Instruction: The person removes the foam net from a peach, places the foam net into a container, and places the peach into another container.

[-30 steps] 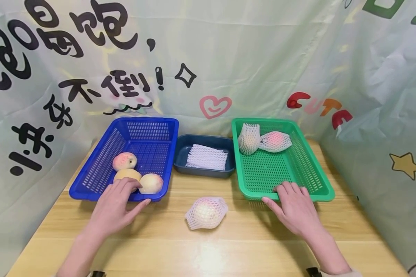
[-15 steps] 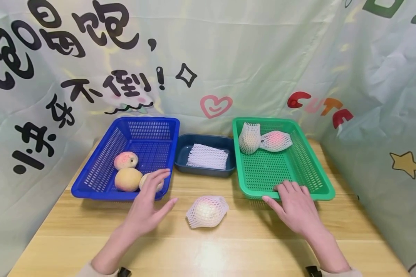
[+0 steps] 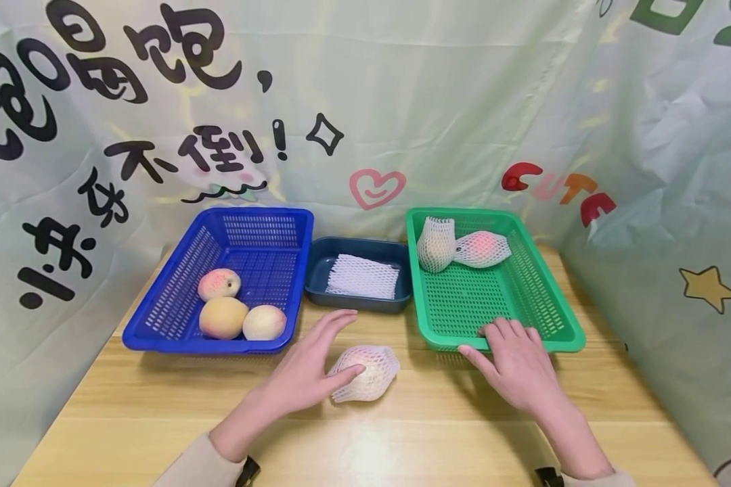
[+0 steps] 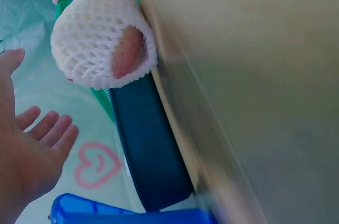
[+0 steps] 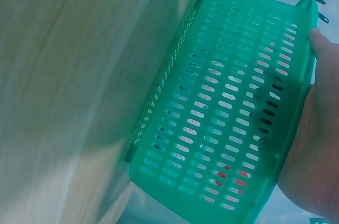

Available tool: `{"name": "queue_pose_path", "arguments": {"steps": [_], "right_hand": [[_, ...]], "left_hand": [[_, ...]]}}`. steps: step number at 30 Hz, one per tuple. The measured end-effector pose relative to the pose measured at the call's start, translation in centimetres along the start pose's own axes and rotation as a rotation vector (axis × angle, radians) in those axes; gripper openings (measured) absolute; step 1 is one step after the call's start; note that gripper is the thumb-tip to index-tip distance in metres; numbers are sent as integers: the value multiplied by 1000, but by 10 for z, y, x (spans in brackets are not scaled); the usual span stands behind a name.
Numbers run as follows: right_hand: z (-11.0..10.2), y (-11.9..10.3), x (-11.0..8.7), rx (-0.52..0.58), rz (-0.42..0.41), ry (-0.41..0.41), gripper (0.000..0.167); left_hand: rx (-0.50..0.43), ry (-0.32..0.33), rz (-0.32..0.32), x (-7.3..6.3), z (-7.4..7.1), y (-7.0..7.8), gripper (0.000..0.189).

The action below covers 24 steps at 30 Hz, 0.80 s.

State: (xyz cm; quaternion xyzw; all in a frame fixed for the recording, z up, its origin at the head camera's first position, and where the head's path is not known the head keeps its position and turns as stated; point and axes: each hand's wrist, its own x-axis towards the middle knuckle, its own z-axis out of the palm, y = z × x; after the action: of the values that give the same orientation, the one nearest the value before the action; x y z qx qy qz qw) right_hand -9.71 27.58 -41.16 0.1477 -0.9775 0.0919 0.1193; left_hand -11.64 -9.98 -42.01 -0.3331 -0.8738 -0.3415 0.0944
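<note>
My left hand (image 3: 309, 370), fingers spread and thumb held apart, hovers beside a peach in a white foam net (image 3: 368, 374) on the table. In the head view the thumb overlaps this peach; the left wrist view shows a gap between hand and net, with reddish skin bared at the net's opening. My right hand (image 3: 518, 365) grips the near rim of the green basket (image 3: 463, 318), its fingers curled over the edge and its thumb along the front. At that basket's back lie two netted fruits, one upright (image 3: 436, 247) and one on its side (image 3: 482, 249).
The blue basket (image 3: 268, 270) at left holds three bare peaches, a yellow one (image 3: 223, 318) among them. Between the baskets stands a dark blue tray (image 3: 317, 270) with white foam netting (image 3: 362, 276) in it. A printed cloth (image 3: 463, 101) hangs behind the wooden table (image 3: 402, 446).
My left hand has moved right, from over the peaches in the blue basket to beside the netted peach. The right hand has stayed on the green basket's rim.
</note>
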Motion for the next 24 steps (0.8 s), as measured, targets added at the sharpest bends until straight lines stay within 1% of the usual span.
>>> {"name": "queue_pose_path", "arguments": {"steps": [2,5,7,10,13,15,17,19,24], "right_hand": [[0,0,0,-1,1,-1,47],[0,0,0,1,0,0,47],[0,0,0,3,-1,1,47],[-1,-1,1,4,-2,1,47],[-1,-2,1,4,-1,-1,47],[-1,-3,1,3,-1,-1,47],[-1,-3,1,2,0,1,47],[-1,-3,1,1,1,5,47],[0,-1,1,-1,9,6,47]], "left_hand": [[-6,-68,-42,5,3,-1,80],[-51,-167,-113,12,6,-5,84],[-108,-225,-154,15,8,-9,87],[-228,-305,-200,19,11,-16,88],[-341,-368,-215,21,15,-22,86],[-378,-401,-216,22,16,-25,83],[-388,-430,-216,23,18,-26,79],[-377,-451,-218,23,19,-26,74],[-367,-484,-218,24,21,-25,65]]}}
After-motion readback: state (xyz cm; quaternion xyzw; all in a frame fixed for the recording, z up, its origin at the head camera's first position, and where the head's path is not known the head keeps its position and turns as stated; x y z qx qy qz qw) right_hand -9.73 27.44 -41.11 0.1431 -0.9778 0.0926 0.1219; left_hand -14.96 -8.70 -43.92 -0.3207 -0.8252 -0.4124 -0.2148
